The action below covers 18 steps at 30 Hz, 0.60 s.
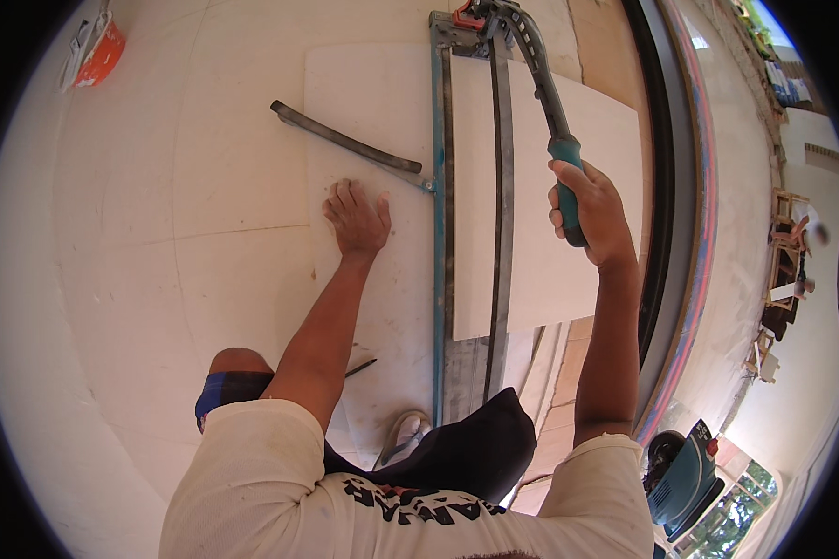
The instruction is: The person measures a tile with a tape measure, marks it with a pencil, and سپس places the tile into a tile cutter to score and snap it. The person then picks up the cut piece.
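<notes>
Two hands busy: our left hand point(357, 220) lies flat on the pale tile point(373, 168) on the floor, right hand point(589, 212) wrapped round the cutter handle point(563, 154). Uneven pressure could snap the tile crooked.

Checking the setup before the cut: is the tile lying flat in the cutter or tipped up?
Flat. The tile lies level under the cutter's rails, left hand spread on it, right hand gripping the handle.
</notes>
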### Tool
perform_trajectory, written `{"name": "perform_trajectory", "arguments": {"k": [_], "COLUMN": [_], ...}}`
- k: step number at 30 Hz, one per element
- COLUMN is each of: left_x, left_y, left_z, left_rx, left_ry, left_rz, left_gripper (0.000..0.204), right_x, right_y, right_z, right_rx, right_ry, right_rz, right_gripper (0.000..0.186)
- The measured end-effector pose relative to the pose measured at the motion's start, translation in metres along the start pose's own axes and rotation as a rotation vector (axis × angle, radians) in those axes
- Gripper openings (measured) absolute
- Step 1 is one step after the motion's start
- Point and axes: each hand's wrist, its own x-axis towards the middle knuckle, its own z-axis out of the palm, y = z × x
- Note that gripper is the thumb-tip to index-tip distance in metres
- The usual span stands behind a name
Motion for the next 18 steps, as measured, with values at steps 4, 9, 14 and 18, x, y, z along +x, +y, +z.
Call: {"name": "perform_trajectory", "arguments": {"k": [4,9,14,18], "left_x": [0.003,0.001,-0.002,-0.003], "left_y": [0.003,0.003,0.0,-0.001], "left_z": [-0.002,-0.004,0.004,0.006], "left_rx": [0.031,0.084,0.077,0.048], "left_ry": [0.016,0.058,0.061,0.06], "left_rz": [-0.008,0.033,0.043,0.059], "left_gripper": [0.052,0.052,0.049,0.048], "right_x": [-0.002,0.001,-0.035,-0.1], "right_y": [0.005,-0.003,0.011,0.044], "right_z": [0.012,0.0,-0.017,-0.025], "right_rx": [-0.012,-0.044,-0.008,0.013], "right_ry": [0.011,0.004,-0.02,-0.042], "right_rz": [0.037,-0.015,-0.039,0.03], "right_gripper": [0.037,0.039,0.053,0.046]}}
